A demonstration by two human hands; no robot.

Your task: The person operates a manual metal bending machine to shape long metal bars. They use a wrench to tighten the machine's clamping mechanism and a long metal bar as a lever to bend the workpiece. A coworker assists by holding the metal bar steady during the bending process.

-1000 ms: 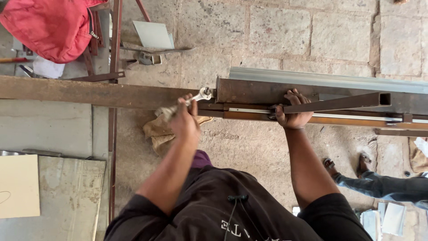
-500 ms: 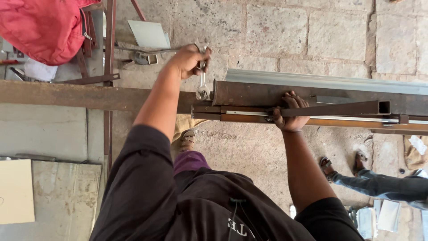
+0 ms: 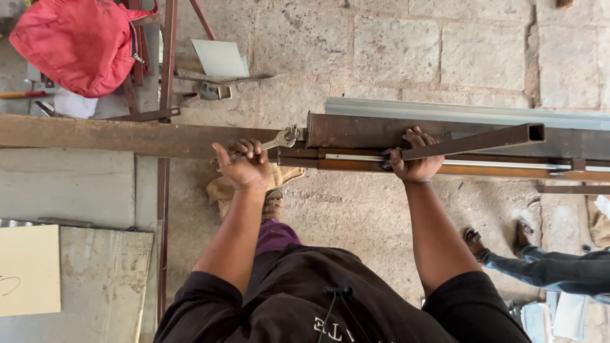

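My left hand (image 3: 243, 165) grips a silver wrench (image 3: 279, 138) by its handle. The wrench's head rests against the end of a rusty steel box section (image 3: 375, 130) that lies across the view. My right hand (image 3: 414, 160) holds the stacked steel bars there, fingers curled over a thin rusty square tube (image 3: 483, 140) that slants up to the right. A long rusty flat beam (image 3: 101, 134) runs off to the left at the same height.
A red bag (image 3: 76, 41) hangs on a rusty frame at the top left. A pale metal channel (image 3: 470, 113) lies behind the box section. Another person's sandalled feet and jeans (image 3: 546, 263) are at the lower right. Cardboard (image 3: 28, 270) and sheet metal lie at the lower left.
My left hand swung the wrench up above the beam half a second ago and has now come back down to the beam's end. My right hand stayed on the bars.
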